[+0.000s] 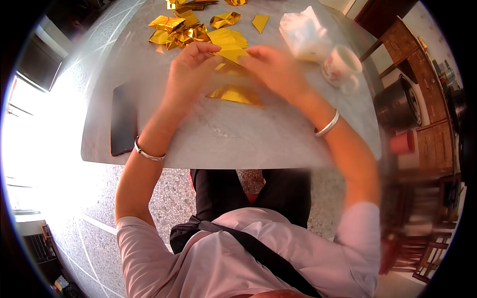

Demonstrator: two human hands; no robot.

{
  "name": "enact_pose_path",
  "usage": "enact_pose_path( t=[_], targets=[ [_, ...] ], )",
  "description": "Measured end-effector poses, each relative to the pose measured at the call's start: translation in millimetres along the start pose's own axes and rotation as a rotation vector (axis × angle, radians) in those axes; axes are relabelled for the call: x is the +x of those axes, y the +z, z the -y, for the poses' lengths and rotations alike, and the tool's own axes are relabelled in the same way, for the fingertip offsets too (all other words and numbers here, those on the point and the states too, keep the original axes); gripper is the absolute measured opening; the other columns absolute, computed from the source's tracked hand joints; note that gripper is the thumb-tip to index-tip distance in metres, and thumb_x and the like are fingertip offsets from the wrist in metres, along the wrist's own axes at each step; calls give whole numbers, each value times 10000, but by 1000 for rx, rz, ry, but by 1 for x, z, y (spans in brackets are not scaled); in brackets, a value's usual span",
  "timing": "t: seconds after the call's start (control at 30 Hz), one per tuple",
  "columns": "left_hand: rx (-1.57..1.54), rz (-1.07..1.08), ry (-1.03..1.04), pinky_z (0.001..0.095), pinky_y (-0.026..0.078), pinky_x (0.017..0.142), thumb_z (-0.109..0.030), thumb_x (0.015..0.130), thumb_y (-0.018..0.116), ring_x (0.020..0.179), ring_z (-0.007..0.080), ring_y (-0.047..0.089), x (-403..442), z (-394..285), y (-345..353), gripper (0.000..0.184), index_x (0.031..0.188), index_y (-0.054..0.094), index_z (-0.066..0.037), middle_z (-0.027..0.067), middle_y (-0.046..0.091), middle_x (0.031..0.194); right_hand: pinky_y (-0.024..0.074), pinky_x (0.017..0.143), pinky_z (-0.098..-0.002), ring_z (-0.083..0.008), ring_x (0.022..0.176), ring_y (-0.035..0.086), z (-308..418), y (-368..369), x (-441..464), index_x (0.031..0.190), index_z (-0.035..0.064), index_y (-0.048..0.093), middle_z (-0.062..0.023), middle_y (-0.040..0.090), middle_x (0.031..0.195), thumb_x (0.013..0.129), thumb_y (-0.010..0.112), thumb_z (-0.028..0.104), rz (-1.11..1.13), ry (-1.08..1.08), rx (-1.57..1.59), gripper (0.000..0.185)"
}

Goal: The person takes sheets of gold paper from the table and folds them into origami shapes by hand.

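Between both hands, above the far half of the table, is a piece of gold foil paper with a folded edge. My left hand pinches its left end between thumb and fingers. At the right end, my right hand grips it too, slightly blurred. Just beyond lies a stack of yellow paper sheets. Nearer to me, a folded piece of gold foil rests on the table. Several crumpled-looking folded gold foil shapes are heaped beyond my left hand, with another folded gold shape beside them.
On the grey table, a dark phone lies at the left. A white plastic packet and a floral mug stand at the right. A small flat yellow piece lies at the back.
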State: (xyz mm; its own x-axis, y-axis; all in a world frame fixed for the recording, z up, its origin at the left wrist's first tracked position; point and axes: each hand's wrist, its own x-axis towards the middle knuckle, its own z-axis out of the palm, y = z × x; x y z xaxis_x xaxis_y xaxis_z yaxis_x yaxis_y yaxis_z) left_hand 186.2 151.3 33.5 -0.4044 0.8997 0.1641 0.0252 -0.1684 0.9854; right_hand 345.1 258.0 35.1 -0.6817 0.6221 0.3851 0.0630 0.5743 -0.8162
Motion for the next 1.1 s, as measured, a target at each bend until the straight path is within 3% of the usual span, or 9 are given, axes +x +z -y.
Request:
enact_pose_path(
  t=[0.17,0.37,0.87,1.1],
  targets=[
    [31,0,31,202,456,817,-41,880,585,882,84,581,2,4,-2,186,1063,572,-13,39,630,946,417,559,-311,-183,605,527,-7,3,-2,873,-29,610,-96,562,671,799,687,285,-25,-148,-174,331],
    [45,10,30,197,457,802,-45,880,588,861,74,577,3,5,-3,179,1056,573,-12,29,626,927,433,620,-358,-270,679,533,-6,3,-4,822,-4,590,-117,561,732,803,671,285,-63,-340,-346,300],
    [-37,86,47,212,443,804,-42,868,595,835,68,560,2,6,-3,167,1031,568,-21,16,614,891,414,597,-377,-289,639,515,-8,6,-4,781,-8,555,-135,543,690,836,625,274,-71,-302,-297,295],
    [-30,67,-30,209,421,802,-67,850,599,836,62,518,0,4,1,171,1019,570,-58,-15,583,906,466,646,-386,-312,730,570,-5,6,-7,923,-17,561,-151,558,828,847,599,276,-83,-321,-466,304]
  ],
)
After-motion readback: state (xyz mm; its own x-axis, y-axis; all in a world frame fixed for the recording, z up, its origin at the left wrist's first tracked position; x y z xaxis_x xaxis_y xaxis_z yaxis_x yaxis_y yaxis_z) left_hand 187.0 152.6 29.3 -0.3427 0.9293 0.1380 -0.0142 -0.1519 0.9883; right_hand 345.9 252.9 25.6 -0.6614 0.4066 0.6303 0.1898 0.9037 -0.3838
